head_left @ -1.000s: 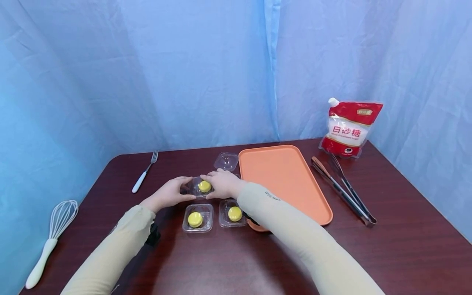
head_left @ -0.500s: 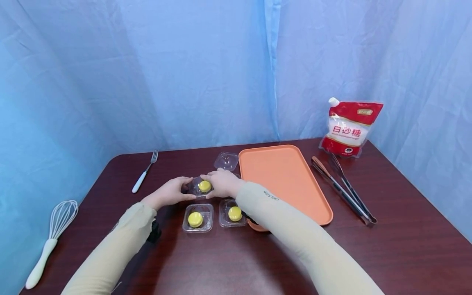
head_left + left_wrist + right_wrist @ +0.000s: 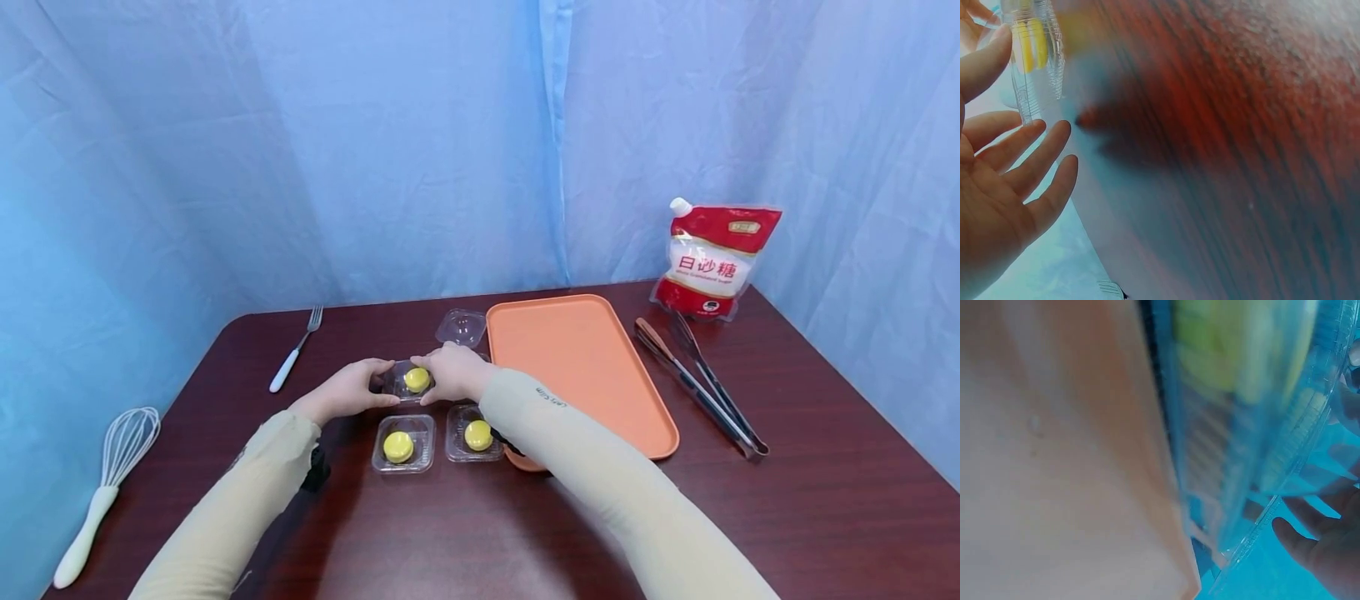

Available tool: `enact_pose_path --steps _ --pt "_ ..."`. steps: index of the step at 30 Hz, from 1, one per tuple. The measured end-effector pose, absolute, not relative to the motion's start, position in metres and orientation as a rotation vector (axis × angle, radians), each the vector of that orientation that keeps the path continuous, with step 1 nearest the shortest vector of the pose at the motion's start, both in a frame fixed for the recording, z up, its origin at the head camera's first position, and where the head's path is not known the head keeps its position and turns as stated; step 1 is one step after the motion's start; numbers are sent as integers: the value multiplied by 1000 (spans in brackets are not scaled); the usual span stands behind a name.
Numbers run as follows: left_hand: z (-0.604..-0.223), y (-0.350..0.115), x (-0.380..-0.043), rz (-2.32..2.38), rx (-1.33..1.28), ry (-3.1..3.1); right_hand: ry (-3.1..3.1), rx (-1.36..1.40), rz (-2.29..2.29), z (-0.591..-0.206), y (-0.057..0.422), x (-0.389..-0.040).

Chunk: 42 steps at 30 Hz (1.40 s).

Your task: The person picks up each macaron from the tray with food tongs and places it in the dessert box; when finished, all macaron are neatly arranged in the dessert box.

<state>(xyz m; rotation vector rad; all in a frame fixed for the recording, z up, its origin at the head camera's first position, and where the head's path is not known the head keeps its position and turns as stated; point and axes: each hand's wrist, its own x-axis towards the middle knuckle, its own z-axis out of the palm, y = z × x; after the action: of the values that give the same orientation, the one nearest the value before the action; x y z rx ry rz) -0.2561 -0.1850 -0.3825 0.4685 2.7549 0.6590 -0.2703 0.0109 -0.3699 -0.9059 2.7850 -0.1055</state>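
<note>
Between my two hands sits a clear plastic box [image 3: 400,385] with a yellow macaron [image 3: 417,380] in it. My left hand [image 3: 347,390] holds its left side, thumb at the near corner and fingers at the far one; the left wrist view shows several fingers spread out straight. On the opposite side my right hand [image 3: 453,372] grips the box with thumb and fingers. Nearer me, two more clear boxes, a left one [image 3: 426,461] and a right one [image 3: 455,448], each contain a yellow macaron. My right sleeve covers part of the right one.
A clear lid [image 3: 461,327] stands raised behind my right hand, which hides what lies below it. Right of the boxes lies an orange tray [image 3: 570,358]. Tongs [image 3: 705,392] and a sugar bag [image 3: 708,262] are farther right; a fork [image 3: 294,354] and whisk [image 3: 107,492] lie left.
</note>
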Motion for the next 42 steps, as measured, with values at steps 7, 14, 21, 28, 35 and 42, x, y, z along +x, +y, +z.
enact_pose_path --steps 7,14,21,28,35,42 --pt "-381 -184 -256 649 466 2754 2805 -899 -78 -373 11 -270" --pt "-380 -184 -255 622 460 2759 2810 -906 -78 -375 10 -269" --pt "-381 -184 -256 615 455 2755 2776 -942 -147 -372 15 -269" --pt "-379 -184 -256 599 472 2761 2757 -986 -178 -372 19 -271" --pt "-378 -184 -257 598 489 2756 2755 -1008 -214 -371 24 -271" --pt "-380 -184 -257 609 472 2754 2785 -986 -281 -361 37 -273"
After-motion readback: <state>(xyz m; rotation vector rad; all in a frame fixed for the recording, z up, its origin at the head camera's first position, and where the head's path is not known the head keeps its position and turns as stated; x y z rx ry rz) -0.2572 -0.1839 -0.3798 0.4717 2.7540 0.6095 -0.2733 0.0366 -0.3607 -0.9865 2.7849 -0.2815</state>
